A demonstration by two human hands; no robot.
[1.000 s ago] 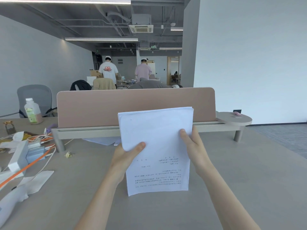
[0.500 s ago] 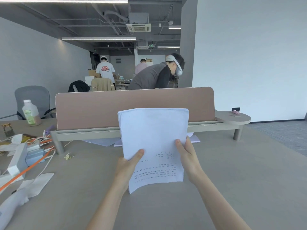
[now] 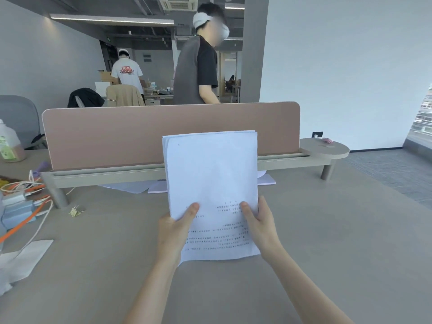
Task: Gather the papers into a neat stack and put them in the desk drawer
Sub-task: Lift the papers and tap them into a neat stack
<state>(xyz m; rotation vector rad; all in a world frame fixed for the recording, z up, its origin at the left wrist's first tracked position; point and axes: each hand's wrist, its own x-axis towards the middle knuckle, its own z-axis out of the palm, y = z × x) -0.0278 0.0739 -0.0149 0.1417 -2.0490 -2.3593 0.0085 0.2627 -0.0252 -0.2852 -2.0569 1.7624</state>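
I hold the white printed paper stack upright above the grey bench, its bottom edge near the surface, sheet edges slightly uneven at the top left, text upside down on the lower half.

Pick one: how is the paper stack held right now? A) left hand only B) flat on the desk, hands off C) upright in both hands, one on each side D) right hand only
C: the stack stands upright with its bottom edge near the desk, the left hand gripping its left edge and the right hand its right edge, thumbs on the front sheet.
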